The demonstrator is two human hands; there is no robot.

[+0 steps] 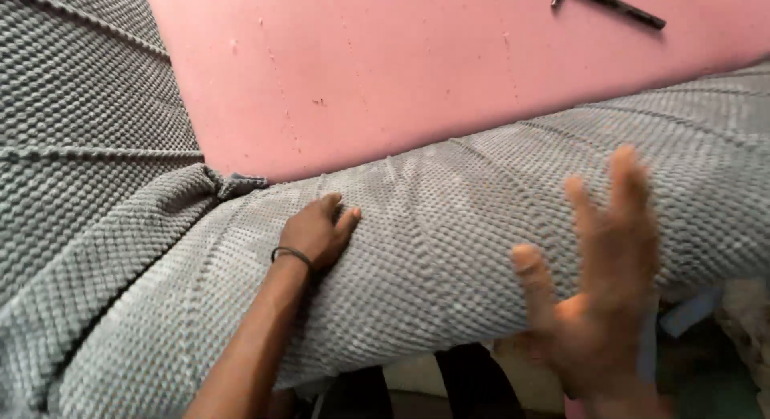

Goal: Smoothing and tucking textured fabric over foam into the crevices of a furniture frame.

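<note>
The grey bobble-textured upholstery fabric cover [449,250] is taking up most of the view, draping over a rounded, padded edge that is running left to right and bulging toward the camera. It is also spreading flat over the upper left, w/ raised seam lines crossing it. The cloth is bunching into a small pucker at the corner near the top left, probably because it is being pulled round a corner there & the slack has nowhere else to go.

Behind it, the pink flat foam slab [417,74] is lying bare, its near edge meeting the fabric's edge along a slanting line. The cover is sitting only partway over the foam, so the pink surface is showing above it.

On the foam, top right, the dark metal hand tool w/ a long straight handle [611,4] is resting well apart from both hands, prob. parked there to keep it within reach but off the cloth.

The right hand [597,291] is hovering over the fabric at the right, fingers spread wide, holding nothing. It is motion-blurred, so can't tell if the palm is touching the cloth.

The left hand [317,230] is pressing down on the fabric near the middle, fingers curled in close & gripping nothing, seemingly pinning the cover against the padding. A thin dark band [290,254] is circling its wrist.
</note>
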